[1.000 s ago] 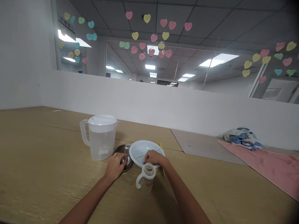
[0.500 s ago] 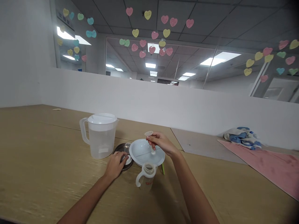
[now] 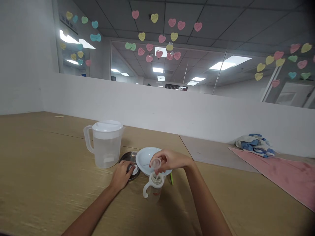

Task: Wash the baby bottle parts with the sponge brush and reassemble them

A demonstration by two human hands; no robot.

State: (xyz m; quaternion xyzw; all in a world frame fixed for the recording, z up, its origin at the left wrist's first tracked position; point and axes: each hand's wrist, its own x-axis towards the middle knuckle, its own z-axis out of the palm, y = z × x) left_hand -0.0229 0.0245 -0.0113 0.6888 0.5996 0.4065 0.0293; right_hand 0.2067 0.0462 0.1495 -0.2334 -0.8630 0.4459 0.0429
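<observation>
A small clear cup-shaped piece (image 3: 156, 163) is pinched in my right hand (image 3: 167, 160), just above the open mouth of a clear bottle (image 3: 154, 191) with a white handle. Behind the bottle is a white bowl (image 3: 142, 158), partly covered by my right hand. My left hand (image 3: 121, 173) rests at a dark round tray (image 3: 126, 156), its fingers at a white ring-like part (image 3: 135, 169); whether they grip it is unclear. A clear dome-shaped piece (image 3: 133, 156) also lies on the tray.
A lidded pitcher (image 3: 107, 147) of clear liquid stands behind my left hand. A green stick (image 3: 171, 178) lies right of the bottle. Farther right are a pink cloth (image 3: 278, 173) and a crumpled blue and white cloth (image 3: 254, 145). A white wall (image 3: 147, 108) borders the table.
My right hand has come down from over the bowl toward the bottle, tilting the clear piece above its mouth. My left hand has stayed at the tray.
</observation>
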